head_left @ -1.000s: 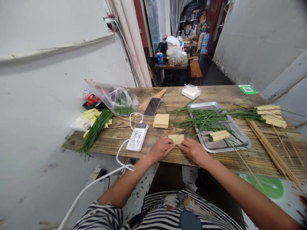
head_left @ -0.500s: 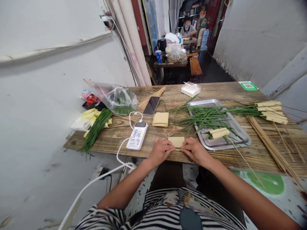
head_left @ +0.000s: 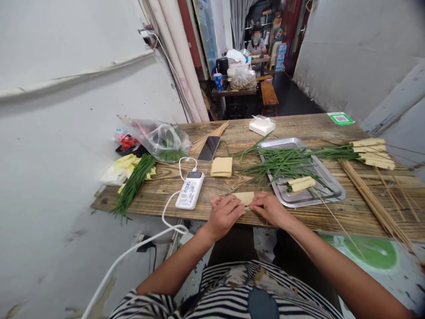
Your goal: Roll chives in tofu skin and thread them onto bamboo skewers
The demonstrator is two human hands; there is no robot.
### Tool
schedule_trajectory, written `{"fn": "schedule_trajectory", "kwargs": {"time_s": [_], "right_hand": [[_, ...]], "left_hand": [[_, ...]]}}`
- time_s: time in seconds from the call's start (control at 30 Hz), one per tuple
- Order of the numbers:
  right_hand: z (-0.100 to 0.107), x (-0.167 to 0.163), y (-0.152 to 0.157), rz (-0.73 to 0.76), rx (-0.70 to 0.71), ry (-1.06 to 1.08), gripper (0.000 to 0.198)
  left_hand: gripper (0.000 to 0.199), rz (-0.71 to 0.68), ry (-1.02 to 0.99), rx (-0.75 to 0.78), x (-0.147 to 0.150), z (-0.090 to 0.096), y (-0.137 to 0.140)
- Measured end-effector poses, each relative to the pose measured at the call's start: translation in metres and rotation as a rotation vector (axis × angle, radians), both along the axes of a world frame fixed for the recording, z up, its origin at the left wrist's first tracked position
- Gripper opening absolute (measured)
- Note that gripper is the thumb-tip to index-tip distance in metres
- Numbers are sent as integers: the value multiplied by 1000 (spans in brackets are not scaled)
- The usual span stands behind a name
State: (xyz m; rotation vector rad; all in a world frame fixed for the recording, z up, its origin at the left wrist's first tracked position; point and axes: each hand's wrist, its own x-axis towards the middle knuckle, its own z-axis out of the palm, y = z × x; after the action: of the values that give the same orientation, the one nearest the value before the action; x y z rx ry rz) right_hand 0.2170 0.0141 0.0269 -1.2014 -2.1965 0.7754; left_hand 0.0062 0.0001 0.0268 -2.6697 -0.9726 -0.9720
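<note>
A pale yellow tofu skin sheet [head_left: 245,197] lies at the table's near edge, with a little green chive showing along its near side. My left hand [head_left: 226,215] is curled over the sheet's left part, fingers closed together on it. At the right end, my right hand [head_left: 267,208] pinches the sheet's near edge between thumb and fingers. Beyond them sits a stack of square tofu skin sheets [head_left: 222,167]. Loose chives [head_left: 282,161] spread over a metal tray [head_left: 332,188], where skewered tofu skin rolls [head_left: 300,183] rest. My palms hide part of the sheet.
A white power bank [head_left: 190,190] with cables and a phone [head_left: 209,148] lie left of the stack. Further left are a chive bundle [head_left: 136,184] and a plastic bag [head_left: 169,141]. Bamboo skewers [head_left: 368,197] and finished rolls [head_left: 375,161] lie right. A person [head_left: 256,44] sits far back.
My left hand has turned palm-down and moved further over the sheet, covering more of its near left side. My right hand keeps its pinch. The view has shifted slightly.
</note>
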Motion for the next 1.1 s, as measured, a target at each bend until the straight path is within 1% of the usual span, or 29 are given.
{"fn": "schedule_trajectory", "kwargs": {"time_s": [0.07, 0.13, 0.23, 0.37, 0.47, 0.6, 0.8, 0.93, 1.1], "right_hand": [[1, 0, 1, 10, -9, 3, 19], [1, 1, 1, 20, -15, 3, 19], [1, 1, 2, 16, -25, 11, 17], [-1, 1, 1, -9, -42, 38, 15], [-1, 1, 1, -17, -68, 54, 15], [2, 1, 4, -24, -116, 56, 13], [3, 0, 8, -54, -177, 57, 12], [4, 0, 9, -89, -219, 59, 12], [5, 0, 12, -88, -236, 44, 11]], "left_hand": [[14, -38, 8, 54, 2, -4, -1], [13, -52, 17, 50, 5, -8, 0], [11, -48, 3, -15, 7, -11, 0], [13, -30, -127, -130, 6, -12, -1], [15, -51, -195, -172, 4, -15, -1], [18, -100, -162, -135, 2, -19, -1], [25, -64, -11, -120, 3, -22, -4], [28, -52, -46, -146, 2, -23, -2], [27, -96, -42, -130, -3, -25, 0]]}}
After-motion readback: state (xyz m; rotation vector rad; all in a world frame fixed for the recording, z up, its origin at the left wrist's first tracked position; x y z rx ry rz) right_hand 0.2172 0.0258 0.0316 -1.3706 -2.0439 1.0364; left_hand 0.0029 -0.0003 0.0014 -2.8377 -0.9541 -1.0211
